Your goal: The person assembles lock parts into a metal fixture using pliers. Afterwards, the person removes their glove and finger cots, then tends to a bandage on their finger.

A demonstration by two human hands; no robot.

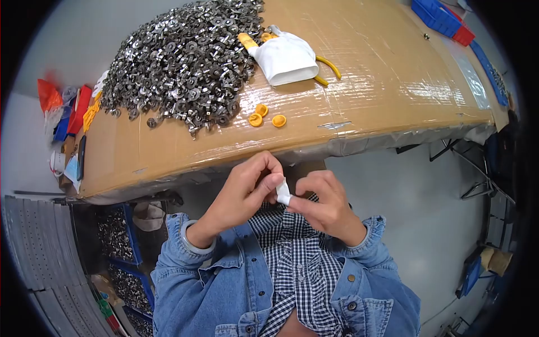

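My left hand pinches the upper end of a small white strip between thumb and fingers, in front of my chest. The strip's lower end is wrapped around a fingertip of my right hand, whose other fingers are curled. Both hands are just off the near edge of the cardboard-covered table. Beyond them on the table lie several small orange rolled finger cots. Farther back rests a white glove with yellow fingertips, on top of yellow-handled pliers.
A large heap of metal parts covers the table's back left. Blue and red bins stand at the far right. Blue trays of small parts sit below at the left. Folding metal legs are at the right.
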